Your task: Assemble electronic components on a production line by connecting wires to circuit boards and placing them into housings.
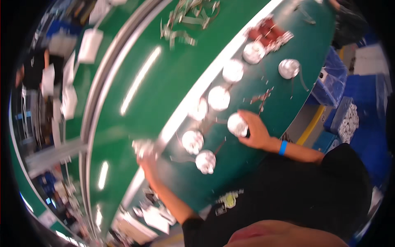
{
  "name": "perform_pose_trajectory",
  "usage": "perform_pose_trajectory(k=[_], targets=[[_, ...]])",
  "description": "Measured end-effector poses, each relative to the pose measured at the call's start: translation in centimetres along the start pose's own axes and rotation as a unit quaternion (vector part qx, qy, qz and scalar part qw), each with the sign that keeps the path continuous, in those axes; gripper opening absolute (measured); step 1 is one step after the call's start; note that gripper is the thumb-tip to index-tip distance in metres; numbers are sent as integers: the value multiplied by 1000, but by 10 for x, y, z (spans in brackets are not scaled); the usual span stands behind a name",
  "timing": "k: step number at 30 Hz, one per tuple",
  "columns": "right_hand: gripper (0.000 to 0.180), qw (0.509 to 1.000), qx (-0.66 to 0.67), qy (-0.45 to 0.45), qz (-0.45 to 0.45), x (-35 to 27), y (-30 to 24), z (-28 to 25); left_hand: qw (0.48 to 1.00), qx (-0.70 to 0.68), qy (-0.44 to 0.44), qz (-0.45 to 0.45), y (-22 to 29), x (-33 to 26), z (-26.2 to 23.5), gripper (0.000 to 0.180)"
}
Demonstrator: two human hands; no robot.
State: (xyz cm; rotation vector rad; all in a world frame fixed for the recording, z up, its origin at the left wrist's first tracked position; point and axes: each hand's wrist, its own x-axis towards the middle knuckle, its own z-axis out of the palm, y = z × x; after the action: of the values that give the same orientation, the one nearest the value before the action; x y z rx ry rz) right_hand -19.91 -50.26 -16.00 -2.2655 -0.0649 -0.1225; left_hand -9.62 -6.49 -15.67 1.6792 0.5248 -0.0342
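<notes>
My right hand (257, 133) curls around a round white part (237, 124) on the dark green worktop (251, 160), its thumb and fingers closed on the side of it. My left hand (149, 165) reaches over the pale edge rail between worktop and conveyor, gripping a whitish, lumpy part (142, 147). Motion blurs that part, and its exact kind does not show. Between my hands lie two more round white parts, an upper one (192, 142) and a lower one (205, 161). Thin leads or strips trail from some of these.
More round white parts, such as this one (219, 98), line the rail. A dark red bundle with white ends (269, 33) sits at the far end. Loose strips (190, 18) lie on the green conveyor (135, 136). Blue bins (331, 78) stand at the right.
</notes>
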Motion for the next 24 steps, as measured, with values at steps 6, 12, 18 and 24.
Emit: perform_pose_trajectory(k=[6, 12, 18, 24], targets=[[76, 995, -41, 51, -77, 21, 7, -1, 959, 216, -28, 179, -12, -49, 64, 73], [71, 990, -16, 77, -120, 18, 31, 21, 943, 183, 121, 249, -45, -71, 78, 77], [69, 989, -13, 84, -119, 6, 21, 16, 954, -157, 149, 205, -46, -67, 95, 67], [69, 990, 10, 76, -118, 5, 19, 22, 869, 295, 264, 297, -58, -77, 106, 82]])
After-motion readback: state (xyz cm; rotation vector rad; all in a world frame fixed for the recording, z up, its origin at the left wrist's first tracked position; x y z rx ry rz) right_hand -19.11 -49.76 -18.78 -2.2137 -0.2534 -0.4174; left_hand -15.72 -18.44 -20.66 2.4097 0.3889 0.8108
